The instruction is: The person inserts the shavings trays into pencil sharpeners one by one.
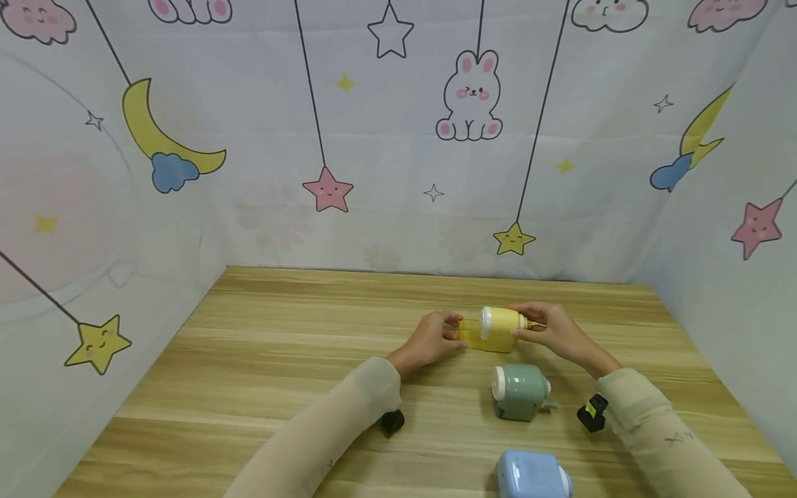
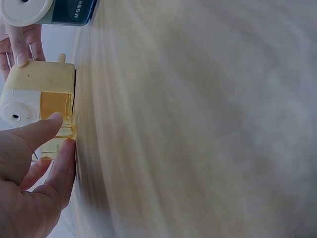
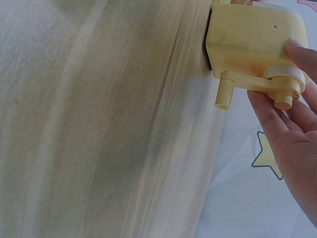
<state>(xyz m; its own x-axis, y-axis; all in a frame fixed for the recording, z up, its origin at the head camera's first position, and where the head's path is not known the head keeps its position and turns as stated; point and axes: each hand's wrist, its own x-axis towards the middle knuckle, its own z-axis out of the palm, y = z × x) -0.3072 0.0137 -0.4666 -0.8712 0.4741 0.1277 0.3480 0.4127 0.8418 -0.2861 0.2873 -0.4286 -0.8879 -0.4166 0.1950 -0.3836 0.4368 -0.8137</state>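
A yellow crank pencil sharpener point(image 1: 501, 330) sits toward the back of the wooden table, its white front facing left and its crank point(image 3: 247, 82) on the right. My right hand point(image 1: 556, 333) holds its body from the crank side, thumb and fingers on either side. Its clear yellow shavings drawer point(image 2: 58, 131) sticks out on the left. My left hand point(image 1: 433, 337) pinches this drawer between thumb and fingers. Nearer to me stands a green crank pencil sharpener point(image 1: 521, 392), also with its white front to the left.
A blue sharpener-like block point(image 1: 533, 474) with a white round part is cut off by the head view's lower edge. Printed white cloth point(image 1: 386, 228) walls the table point(image 1: 280, 387) at the back and both sides. Black wrist devices point(image 1: 593, 413) hang by the sleeves.
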